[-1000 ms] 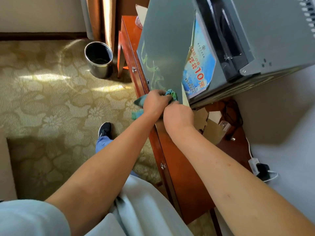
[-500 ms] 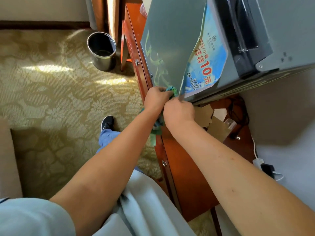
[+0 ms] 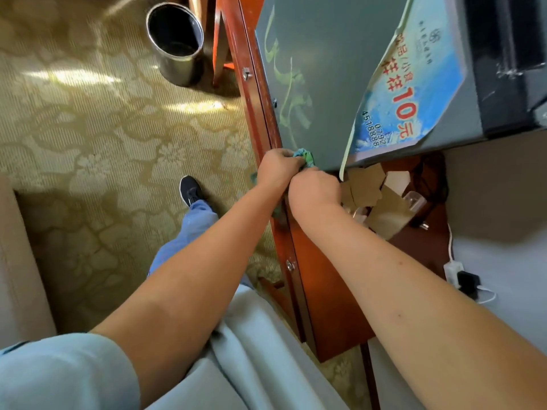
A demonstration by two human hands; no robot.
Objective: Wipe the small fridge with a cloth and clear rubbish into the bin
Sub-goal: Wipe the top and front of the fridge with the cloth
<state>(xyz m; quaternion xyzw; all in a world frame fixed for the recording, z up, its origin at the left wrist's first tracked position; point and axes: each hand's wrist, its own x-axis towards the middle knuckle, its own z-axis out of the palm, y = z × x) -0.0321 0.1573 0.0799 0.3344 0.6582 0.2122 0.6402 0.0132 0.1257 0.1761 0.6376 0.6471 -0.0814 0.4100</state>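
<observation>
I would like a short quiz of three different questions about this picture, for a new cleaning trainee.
1. True or false: the metal bin stands on the carpet, apart from the fridge.
2. Which hand grips the green cloth? A) left hand B) neither
3. Fill in: cardboard scraps lie on the wooden ____ beside the right hand.

Key: 1 true; 2 A; 3 cabinet.

Fridge [image 3: 325, 69]: smooth matt grey metal. Poster [image 3: 414, 84]: glossy paper. Bin [image 3: 177, 45]: shiny metal. Worktop [image 3: 331, 276]: polished red wood. Cloth [image 3: 306, 156]: soft, crumpled. Cardboard scraps [image 3: 367, 187]: matt.
</observation>
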